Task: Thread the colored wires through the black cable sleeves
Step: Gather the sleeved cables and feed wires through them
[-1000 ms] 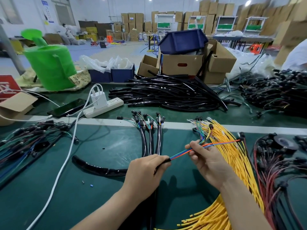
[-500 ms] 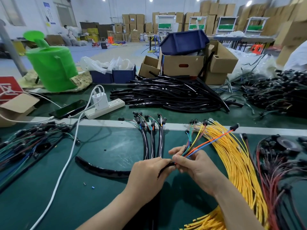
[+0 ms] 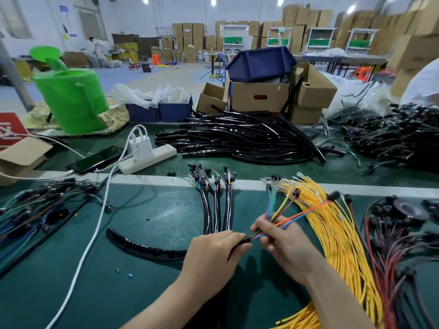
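The left hand (image 3: 213, 248) and right hand (image 3: 282, 241) sit close together, fingers curled.

Glossy black sleeves (image 3: 240, 141), matt green mat (image 3: 152, 217), cardboard boxes (image 3: 260, 97)

A thin bundle of colored wires (image 3: 306, 212), orange, blue, green and red, is fanning out toward small black connectors (image 3: 333, 195), its near end sitting in the mouth of a black sleeve (image 3: 240, 243) above the tabletop (image 3: 154, 210). Three filled sleeves (image 3: 217, 210) are lying side by side just beyond, and a pile of empty sleeves (image 3: 237, 141) is lying farther back.
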Tool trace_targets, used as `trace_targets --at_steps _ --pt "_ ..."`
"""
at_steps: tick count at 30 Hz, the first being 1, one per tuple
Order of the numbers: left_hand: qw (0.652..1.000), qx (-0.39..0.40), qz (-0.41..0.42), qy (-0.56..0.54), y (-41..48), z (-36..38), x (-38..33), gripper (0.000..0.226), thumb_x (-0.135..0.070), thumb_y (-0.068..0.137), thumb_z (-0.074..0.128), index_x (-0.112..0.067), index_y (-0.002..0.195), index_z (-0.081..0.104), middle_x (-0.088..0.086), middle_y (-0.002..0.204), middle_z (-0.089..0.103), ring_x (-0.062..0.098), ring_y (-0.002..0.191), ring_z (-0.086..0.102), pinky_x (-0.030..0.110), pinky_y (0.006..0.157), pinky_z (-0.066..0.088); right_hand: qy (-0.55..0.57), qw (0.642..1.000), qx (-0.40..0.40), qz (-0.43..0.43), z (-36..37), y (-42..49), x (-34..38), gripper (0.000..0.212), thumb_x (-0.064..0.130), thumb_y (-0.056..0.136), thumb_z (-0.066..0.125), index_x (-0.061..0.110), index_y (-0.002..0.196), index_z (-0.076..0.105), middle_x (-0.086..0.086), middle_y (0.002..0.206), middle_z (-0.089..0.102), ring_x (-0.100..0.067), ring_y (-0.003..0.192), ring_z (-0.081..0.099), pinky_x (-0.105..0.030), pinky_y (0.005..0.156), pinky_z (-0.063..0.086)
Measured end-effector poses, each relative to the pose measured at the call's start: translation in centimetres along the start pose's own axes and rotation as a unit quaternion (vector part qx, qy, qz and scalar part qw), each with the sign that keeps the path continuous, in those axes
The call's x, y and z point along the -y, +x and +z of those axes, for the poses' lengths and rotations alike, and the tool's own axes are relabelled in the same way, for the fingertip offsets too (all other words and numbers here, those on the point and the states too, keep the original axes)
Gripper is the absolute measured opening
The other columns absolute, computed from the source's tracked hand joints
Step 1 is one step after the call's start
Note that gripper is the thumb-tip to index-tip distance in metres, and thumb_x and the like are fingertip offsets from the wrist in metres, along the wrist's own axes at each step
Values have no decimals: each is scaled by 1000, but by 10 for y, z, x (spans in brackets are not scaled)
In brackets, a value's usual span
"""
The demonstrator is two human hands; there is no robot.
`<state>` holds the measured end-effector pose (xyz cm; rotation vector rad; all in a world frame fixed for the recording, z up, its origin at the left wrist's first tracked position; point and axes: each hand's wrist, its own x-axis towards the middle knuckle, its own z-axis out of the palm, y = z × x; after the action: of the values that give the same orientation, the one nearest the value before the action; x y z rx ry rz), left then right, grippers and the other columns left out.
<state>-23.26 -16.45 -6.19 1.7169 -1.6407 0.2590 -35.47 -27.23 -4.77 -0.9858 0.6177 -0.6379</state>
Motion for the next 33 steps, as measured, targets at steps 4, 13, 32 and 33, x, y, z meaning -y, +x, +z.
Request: trace_targets --at_steps 4,13,32,33 --pt "1000 -1 -9 -4 4 0 2 29 -39 86 49 -22 84 72 -9 70 67 14 60 63 27 45 48 -56 997 55 -27 9 -1 -2 8 1 77 64 1 78 56 -6 60 54 -8 47 48 -16 43 37" --pt "999 22 3 -29 5 -3 1 31 -42 88 48 -21 83 70 -10 72 67 13 65 63 27 49 48 44 998 -40 18 -6 1 14 14 10 58 73 10 70 66 0 61 56 -4 42 45 -9 41 37" --pt "999 24 -30 27 4 -1 2 24 -32 83 61 -16 66 55 -5 55 54 18 50 50 23 42 32 -32 998 20 -43 8 0 6 12 10 67 68 6 77 62 -7 61 59 -9 47 48 -16 43 36" --pt "999 21 -28 30 3 0 3 24 -32 83 61 -16 66 56 -5 55 54 18 50 50 22 42 32 -38 998 24 -42 7 -1 7 13 10 68 68 5 77 61 -7 62 59 -9 48 47 -16 43 37"
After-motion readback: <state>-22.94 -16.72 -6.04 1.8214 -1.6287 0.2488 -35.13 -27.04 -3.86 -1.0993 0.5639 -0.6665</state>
